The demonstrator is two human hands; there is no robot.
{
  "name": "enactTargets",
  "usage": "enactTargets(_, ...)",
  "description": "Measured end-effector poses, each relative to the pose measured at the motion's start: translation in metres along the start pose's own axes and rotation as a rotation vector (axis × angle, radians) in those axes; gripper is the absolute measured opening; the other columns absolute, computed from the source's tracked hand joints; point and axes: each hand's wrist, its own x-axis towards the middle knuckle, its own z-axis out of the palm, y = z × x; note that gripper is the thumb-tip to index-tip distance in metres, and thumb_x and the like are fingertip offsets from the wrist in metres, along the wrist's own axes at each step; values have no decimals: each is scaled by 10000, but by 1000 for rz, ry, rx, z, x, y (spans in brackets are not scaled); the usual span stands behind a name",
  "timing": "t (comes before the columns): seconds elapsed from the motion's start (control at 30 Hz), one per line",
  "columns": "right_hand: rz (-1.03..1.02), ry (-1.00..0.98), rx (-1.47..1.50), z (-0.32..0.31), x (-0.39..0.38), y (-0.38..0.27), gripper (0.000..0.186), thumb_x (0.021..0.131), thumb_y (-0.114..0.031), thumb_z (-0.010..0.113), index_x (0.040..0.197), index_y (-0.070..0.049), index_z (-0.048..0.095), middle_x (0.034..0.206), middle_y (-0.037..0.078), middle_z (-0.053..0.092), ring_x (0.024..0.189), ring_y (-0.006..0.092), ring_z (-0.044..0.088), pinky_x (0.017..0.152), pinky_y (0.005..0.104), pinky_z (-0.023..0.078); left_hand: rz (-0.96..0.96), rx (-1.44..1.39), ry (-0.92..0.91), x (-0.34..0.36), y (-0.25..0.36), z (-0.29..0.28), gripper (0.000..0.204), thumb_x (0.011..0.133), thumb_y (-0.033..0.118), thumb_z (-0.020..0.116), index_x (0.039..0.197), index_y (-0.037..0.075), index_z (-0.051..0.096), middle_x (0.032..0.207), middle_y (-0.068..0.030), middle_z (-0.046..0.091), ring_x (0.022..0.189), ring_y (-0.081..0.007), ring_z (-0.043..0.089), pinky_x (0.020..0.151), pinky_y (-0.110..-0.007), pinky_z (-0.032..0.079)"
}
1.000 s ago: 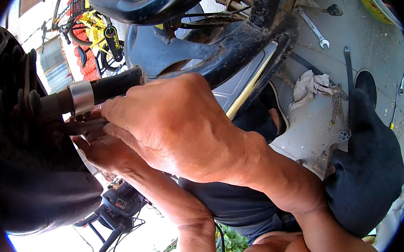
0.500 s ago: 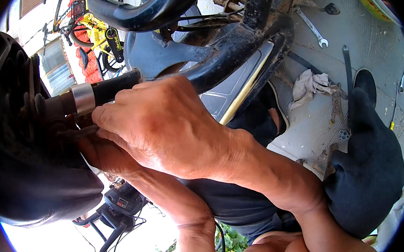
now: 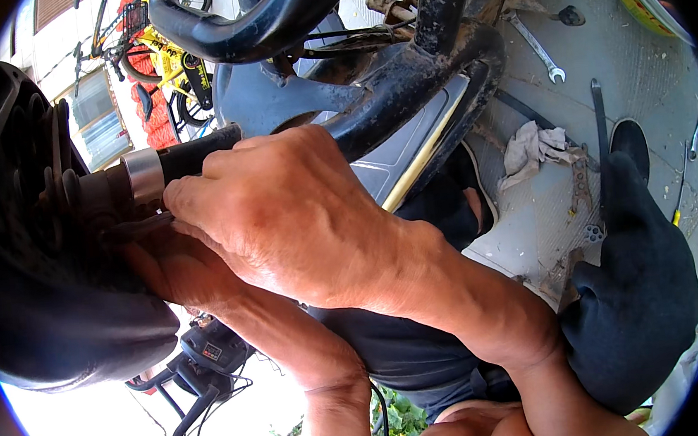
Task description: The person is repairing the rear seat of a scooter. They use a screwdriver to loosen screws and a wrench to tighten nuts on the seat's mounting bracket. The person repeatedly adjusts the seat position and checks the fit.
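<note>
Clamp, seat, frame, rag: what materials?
Clamp: likely bare metal, satin; silvery sheen.
Seat: probably vinyl or leather, semi-gloss; smooth black surface with soft highlights.
Frame: looks like black-painted metal; glossy, scuffed, brownish specks.
Rag: matte cloth by its limp folds; fibre unclear.

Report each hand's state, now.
Left hand: cannot be told; its grip is lost in shadow and partly hidden.
Right hand: closed, holding the end of a dark flat bar near the silver collar.
</note>
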Motion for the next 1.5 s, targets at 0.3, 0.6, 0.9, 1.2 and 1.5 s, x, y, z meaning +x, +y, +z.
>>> enactTargets(0.3, -55, -67, -194, -20, 13, -7, 72, 714, -118, 667, 686, -60, 635, 583, 111, 598, 574, 280, 639, 502, 388, 482, 3, -90, -3, 2, -8, 20, 445, 925, 166, 533, 1355, 69, 473, 1383, -132, 499, 1252, -267, 489, 1083, -448, 349)
enactTargets(0.6, -45, -78, -163, -17, 14, -2, 83, 733, -119, 668, 669, -71, 646, 579, 105, 597, 577, 274, 640, 512, 385, 480, 4, 26, 150, 2, 1, -23, 333, 964, 197, 500, 1278, 91, 543, 1341, -105, 543, 1253, -254, 489, 1076, -457, 337)
enactTargets(0.9, -40, -4, -61, -13, 16, -4, 82, 753, -119, 654, 701, -59, 632, 611, 112, 601, 594, 308, 624, 518, 403, 466, 85, 38, 297, -3, -8, -2, 313, 981, 233, 491, 1238, 73, 570, 1312, -88, 563, 1209, -222, 517, 1058, -403, 353)
enactTargets(1.2, -35, -147, -278, -9, 15, -11, 117, 833, -178, 639, 914, -139, 715, 659, 117, 628, 651, 326, 634, 568, 416, 484, 309, 719, 108, 6, -14, 11, 410, 982, 336, 441, 1198, 7, 554, 1201, -138, 600, 1064, -209, 572, 930, -333, 443)
enactTargets(1.5, -18, -134, -351, 14, 8, -24, 177, 918, -226, 574, 954, -79, 665, 750, 184, 651, 767, 396, 636, 674, 472, 494, 372, 1422, 236, -19, -20, -22, 253, 914, 94, 553, 1129, -4, 643, 1103, -159, 665, 1043, -321, 604, 928, -415, 440)
